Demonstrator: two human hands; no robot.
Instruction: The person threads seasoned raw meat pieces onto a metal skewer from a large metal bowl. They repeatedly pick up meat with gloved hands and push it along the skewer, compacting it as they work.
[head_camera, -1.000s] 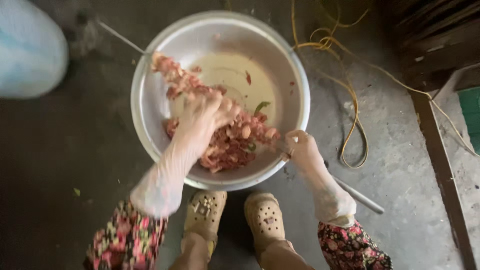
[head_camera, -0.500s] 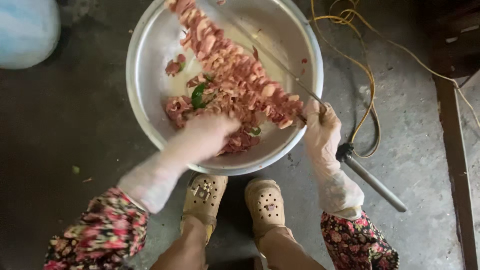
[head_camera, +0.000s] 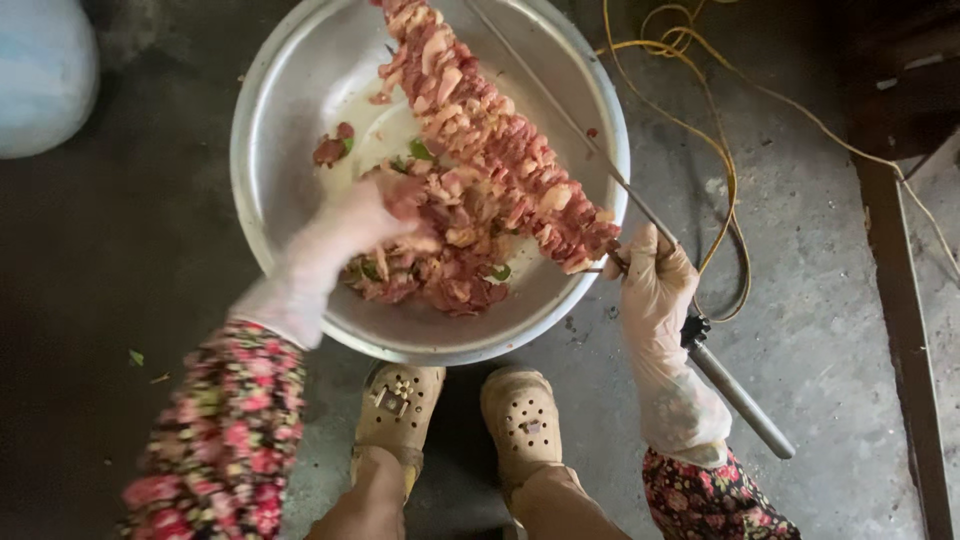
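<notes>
A wide metal bowl (head_camera: 290, 120) sits on the concrete floor with a heap of raw pink meat pieces (head_camera: 440, 275) and green leaf bits in it. My right hand (head_camera: 652, 285), in a thin clear glove, grips a long metal skewer (head_camera: 730, 385) by its handle end; a thick row of threaded meat (head_camera: 490, 130) runs up the skewer over the bowl. My left hand (head_camera: 375, 215), also gloved, reaches into the loose meat and is blurred. Whether it holds a piece is not clear.
My two feet in beige perforated clogs (head_camera: 465, 415) stand just below the bowl. A yellow cord (head_camera: 700, 120) loops on the floor to the right. A pale blue rounded object (head_camera: 40, 75) lies at top left; a dark wooden frame (head_camera: 900, 290) runs down the right.
The bowl sits nearer and higher in view. My left hand has moved from the bowl's near rim up into the meat heap. The skewer is raised steeper, with more of its handle showing.
</notes>
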